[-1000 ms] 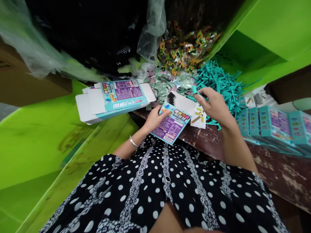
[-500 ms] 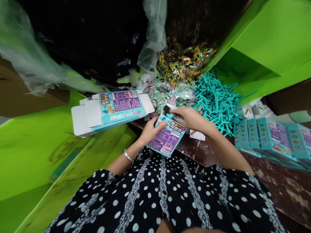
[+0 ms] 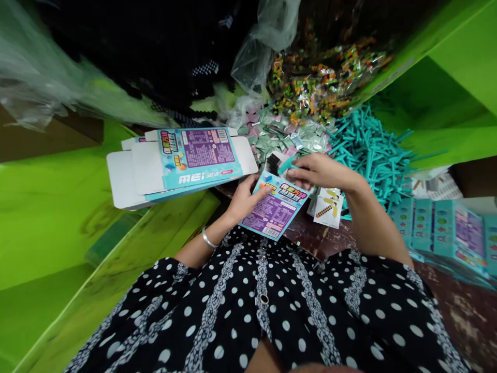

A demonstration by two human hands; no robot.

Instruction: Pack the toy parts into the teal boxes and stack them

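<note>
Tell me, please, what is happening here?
The person's left hand holds a box. The right hand holds a teal stick at the box's top, beside a black piece. Other boxes lie to the left; a pile of sticks lies to the right.

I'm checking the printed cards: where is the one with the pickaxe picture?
In the head view, right of centre, the pickaxe card lies on the dark red table, between the printed box in the left hand and the right forearm.
</note>
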